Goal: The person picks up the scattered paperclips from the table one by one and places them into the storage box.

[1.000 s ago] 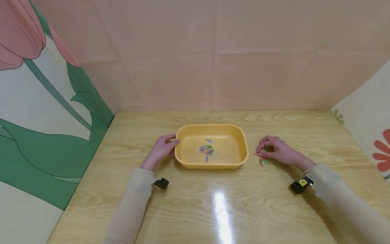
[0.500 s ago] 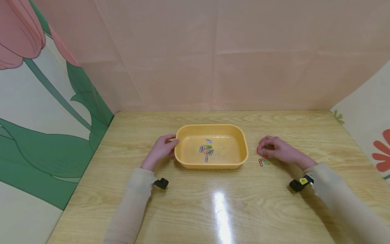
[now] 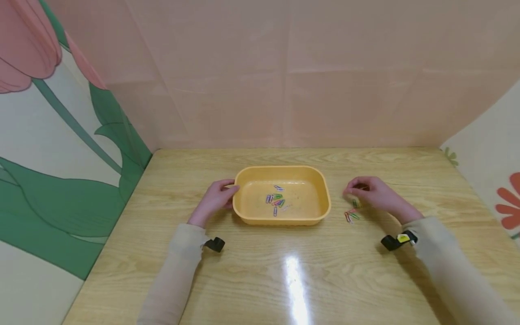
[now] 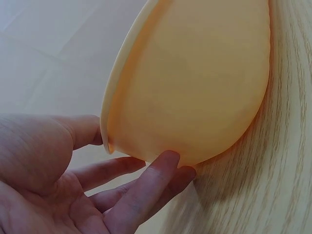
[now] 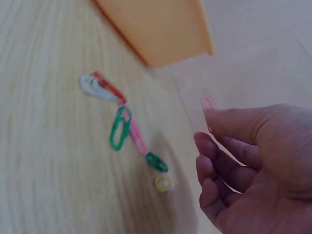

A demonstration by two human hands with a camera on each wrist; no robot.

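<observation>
A yellow plastic tray (image 3: 310, 203) sits mid-table, with several coloured paper clips scattered on its floor. My left hand (image 3: 214, 202) holds its left end, thumb at the rim and fingers against the outer wall (image 4: 204, 87). Right of the tray, my right hand (image 3: 375, 194) is raised over the table. In the right wrist view it pinches a pink paper clip (image 5: 206, 102) between thumb and index finger, most of the clip hidden. Below lie loose clips: a red one (image 5: 111, 87), a white one (image 5: 92, 87), a pink one (image 5: 137, 134), two green ones (image 5: 117, 131) and a yellow one (image 5: 163, 184).
The wood-grain table (image 3: 252, 271) runs back to a pink sheet (image 3: 284, 90). A panel with a printed tulip (image 3: 61, 194) stands on the left, and another with a red flower (image 3: 509, 201) on the right. Each wrist wears a small black camera (image 3: 215, 244).
My right hand has picked the pink paper clip off the table and lifted slightly, uncovering more of the loose clips. The left hand and the tray stay in place.
</observation>
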